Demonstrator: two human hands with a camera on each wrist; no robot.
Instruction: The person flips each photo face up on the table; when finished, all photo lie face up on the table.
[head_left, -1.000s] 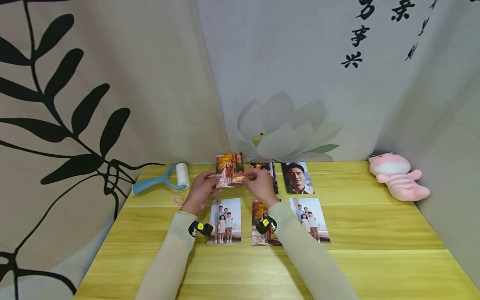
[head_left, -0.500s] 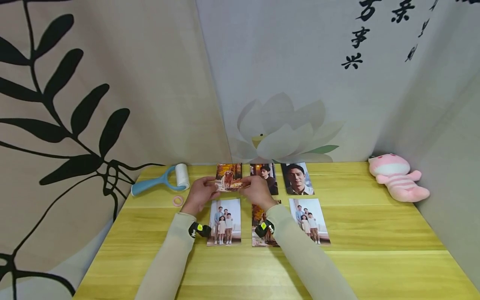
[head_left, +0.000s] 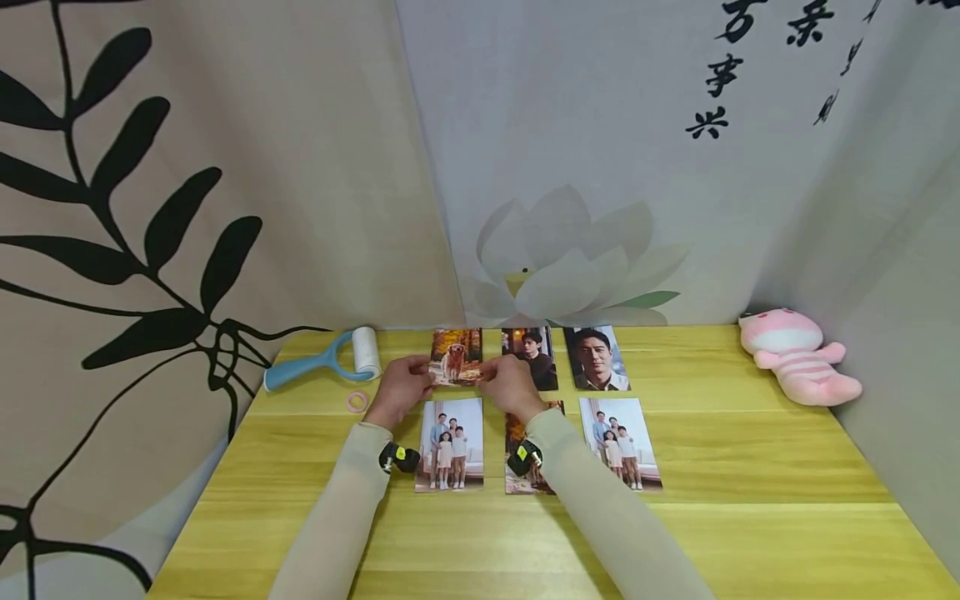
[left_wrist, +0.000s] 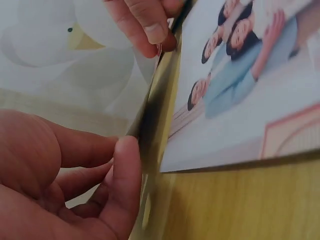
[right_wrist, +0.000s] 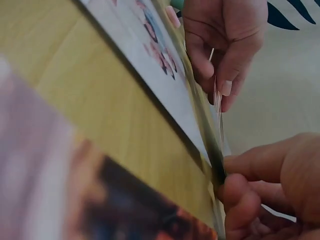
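A photo of a golden dog among autumn leaves [head_left: 455, 357] lies at the back left of the other photos in the head view. My left hand [head_left: 403, 390] pinches its lower left side between thumb and fingers. On the opposite side, my right hand [head_left: 514, 388] pinches the lower right corner. The left wrist view shows the left thumb and fingertips [left_wrist: 127, 145] together at the photo's thin edge, close over the wood. From the right wrist, the photo is seen nearly edge-on between both hands. Just below lies a family photo [head_left: 450, 446].
Two portrait photos, one in dark clothes [head_left: 531, 358] and one close-up [head_left: 597, 358], lie to the right. A second dog photo [head_left: 525, 475], partly under the right wrist, and another family photo [head_left: 621, 442] lie in front. A lint roller [head_left: 322, 362], pink tape roll [head_left: 357, 402] and plush toy [head_left: 798, 354] flank them.
Both hands have lowered the dog photo from a raised, tilted position down to the table, in line with the back row. It stays pinched on both sides.
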